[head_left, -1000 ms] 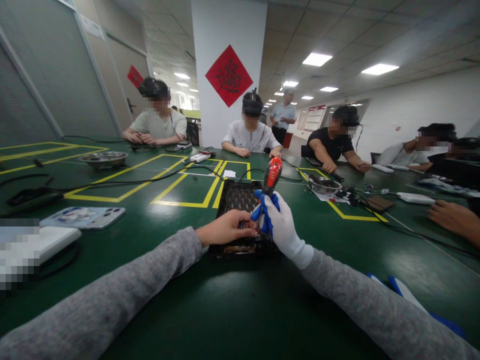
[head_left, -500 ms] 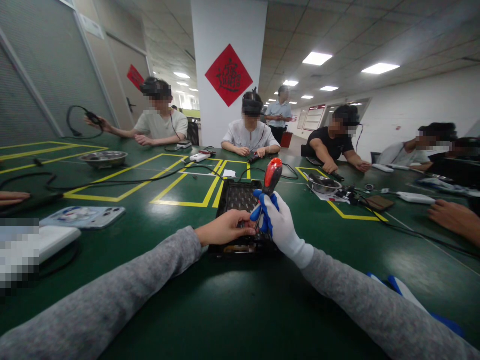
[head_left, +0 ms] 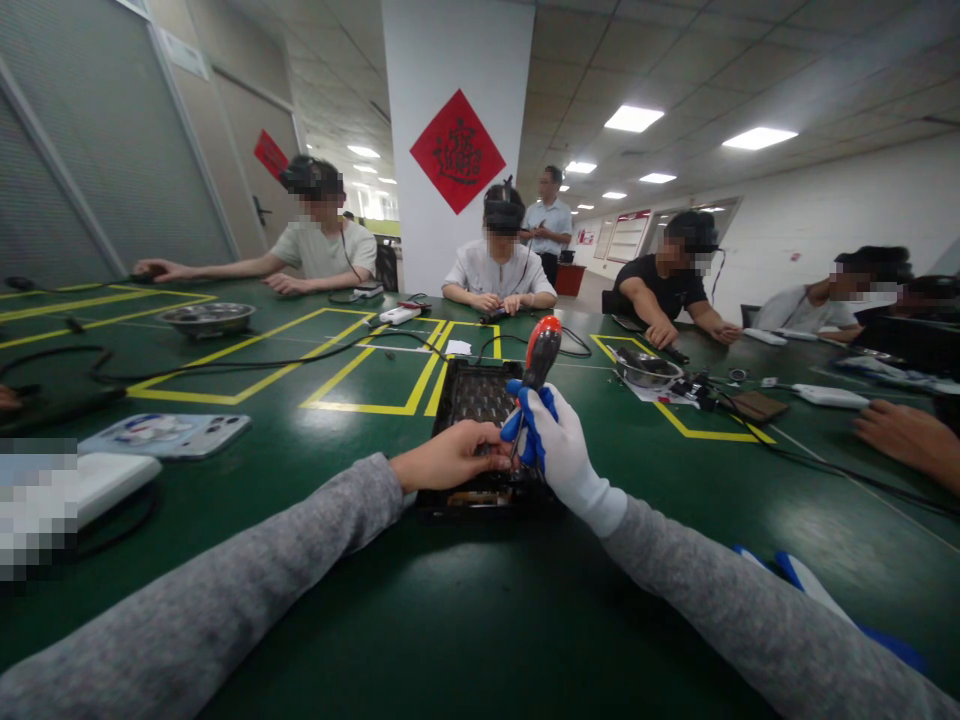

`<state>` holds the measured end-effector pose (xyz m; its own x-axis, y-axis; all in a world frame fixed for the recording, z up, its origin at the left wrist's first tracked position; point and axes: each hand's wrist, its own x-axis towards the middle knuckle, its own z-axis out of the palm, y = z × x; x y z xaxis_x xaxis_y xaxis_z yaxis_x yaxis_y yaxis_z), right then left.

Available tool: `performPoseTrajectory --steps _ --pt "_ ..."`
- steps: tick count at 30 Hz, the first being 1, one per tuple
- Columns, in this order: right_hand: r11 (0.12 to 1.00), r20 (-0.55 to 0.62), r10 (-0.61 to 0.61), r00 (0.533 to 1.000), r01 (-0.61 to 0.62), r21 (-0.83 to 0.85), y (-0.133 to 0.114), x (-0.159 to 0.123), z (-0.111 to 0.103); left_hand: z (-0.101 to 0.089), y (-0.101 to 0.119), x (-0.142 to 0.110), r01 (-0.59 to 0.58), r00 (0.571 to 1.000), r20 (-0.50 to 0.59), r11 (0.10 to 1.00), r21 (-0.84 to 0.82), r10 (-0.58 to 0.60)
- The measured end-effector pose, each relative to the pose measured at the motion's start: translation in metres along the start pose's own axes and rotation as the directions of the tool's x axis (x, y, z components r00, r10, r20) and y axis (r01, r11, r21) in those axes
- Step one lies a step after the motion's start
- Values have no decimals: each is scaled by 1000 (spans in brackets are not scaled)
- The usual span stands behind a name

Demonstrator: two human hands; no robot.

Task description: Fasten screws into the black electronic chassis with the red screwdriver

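Note:
A screwdriver (head_left: 541, 352) with a red and black handle leans slightly to the right, its shaft pointing down. My right hand (head_left: 561, 445), in a white glove with blue fingertips, is closed around it below the thick part of the handle. My left hand (head_left: 461, 455) is bare, and its thumb and fingers are pinched together beside the shaft. What lies between those fingertips is hidden. Both hands are over the near part of a black shallow case (head_left: 480, 392) with a patterned inside, on the green table. The screwdriver's tip cannot be made out.
A phone (head_left: 165, 436) and a white device lie at left. Metal bowls stand at far left (head_left: 210, 318) and right (head_left: 649, 370). A spare blue-white glove (head_left: 825, 590) lies by my right forearm. Black cables cross the table; co-workers sit around it.
The screwdriver's handle has shifted slightly left; my hands stay nearly in place. A co-worker at left has lowered an outstretched hand to the table. The standing person behind has moved left.

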<state>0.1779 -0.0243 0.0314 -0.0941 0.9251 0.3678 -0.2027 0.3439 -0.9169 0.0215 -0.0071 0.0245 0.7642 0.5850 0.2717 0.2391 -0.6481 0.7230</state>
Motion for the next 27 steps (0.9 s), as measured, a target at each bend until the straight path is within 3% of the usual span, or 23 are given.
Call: performPoseTrajectory --steps 8,15,20,27 --pt "1000 -20 -25 999 25 0 -1 -1 1 2 0 1 59 997 -40 997 -45 -61" --pt "999 -12 -31 999 31 -20 -1 -1 0 1 2 0 32 999 4 997 -67 -32" --pt "999 -28 -38 999 37 -32 -1 -2 0 2 0 0 87 995 -32 994 -67 -89" --pt "1000 -15 -9 1000 9 -1 0 0 0 1 3 0 30 1000 5 997 -72 -30"
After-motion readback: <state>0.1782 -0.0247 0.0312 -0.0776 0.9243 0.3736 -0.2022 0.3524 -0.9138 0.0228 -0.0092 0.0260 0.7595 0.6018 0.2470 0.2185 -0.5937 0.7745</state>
